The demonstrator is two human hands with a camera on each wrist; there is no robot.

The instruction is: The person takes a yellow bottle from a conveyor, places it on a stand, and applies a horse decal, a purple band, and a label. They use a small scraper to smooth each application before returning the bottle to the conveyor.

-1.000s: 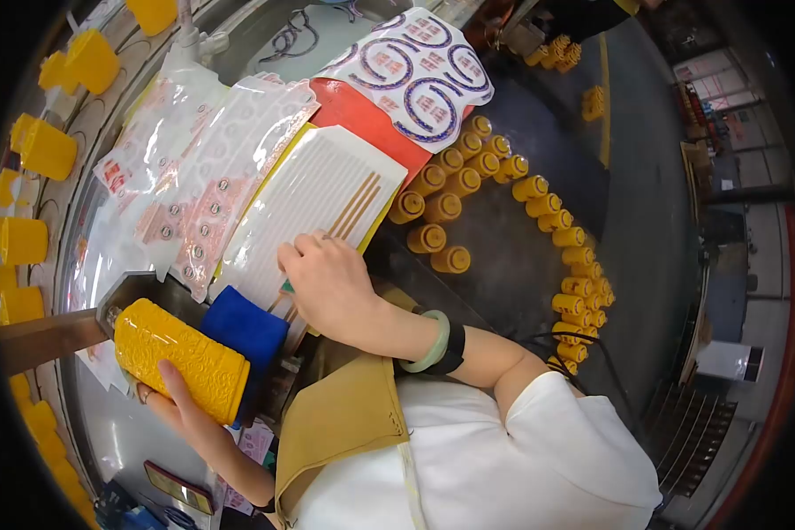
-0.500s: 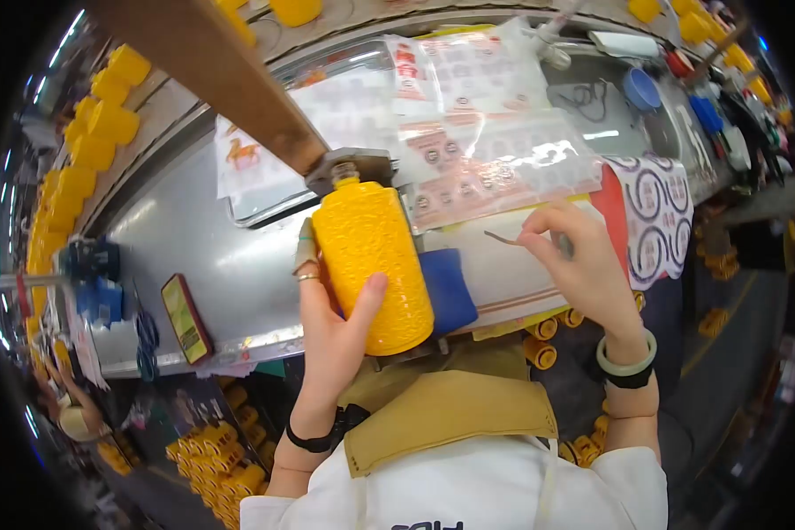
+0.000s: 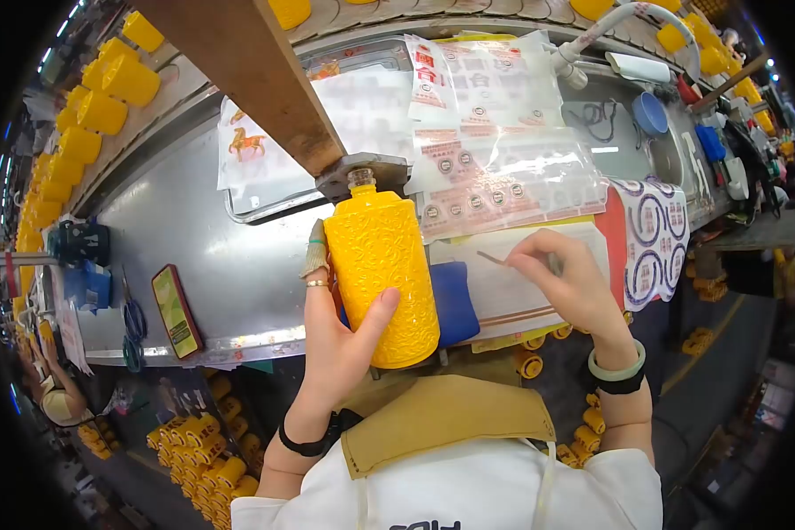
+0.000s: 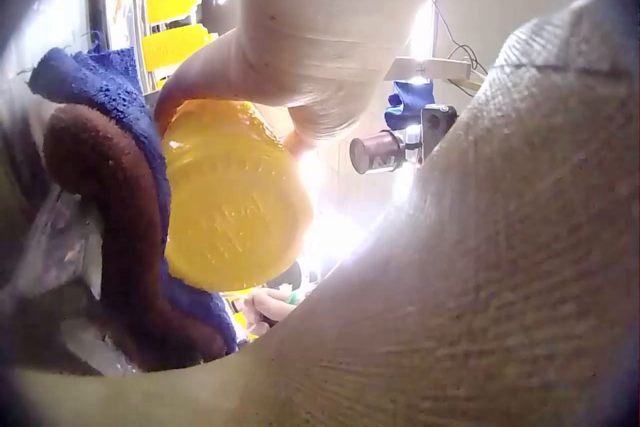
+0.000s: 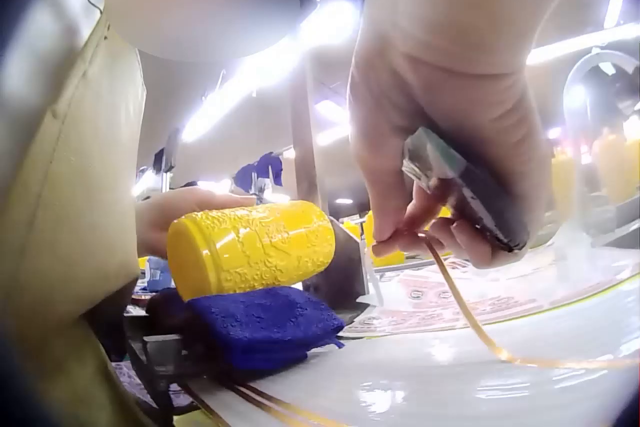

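A yellow embossed bottle (image 3: 384, 274) lies with its neck at a metal holder (image 3: 362, 168) on a wooden beam. My left hand (image 3: 336, 344) grips its side, thumb across the front; one finger wears a pale cover. Between thumb and fingertips, my right hand (image 3: 565, 274) pinches a thin gold strip (image 5: 465, 312), whose free end points toward the bottle. Tucked in the right palm is a dark slim object (image 5: 490, 212) with a pale green end. Beneath that hand lies a white sheet (image 3: 512, 287) with more strips along its near edge. A folded blue cloth (image 3: 457, 305) sits beside the bottle.
Printed transparent sheets (image 3: 503, 177) cover the bench behind. A phone (image 3: 177, 311) and scissors (image 3: 133, 322) lie at left. A sheet of curved purple bands (image 3: 654, 234) hangs at right, near a faucet (image 3: 574, 66). Yellow pieces (image 3: 132, 81) line the conveyor.
My right hand has risen from the white sheet with a strip pinched in its fingertips, and now holds it nearer the bottle. The left hand keeps hold of the bottle; the head view has swung leftward.
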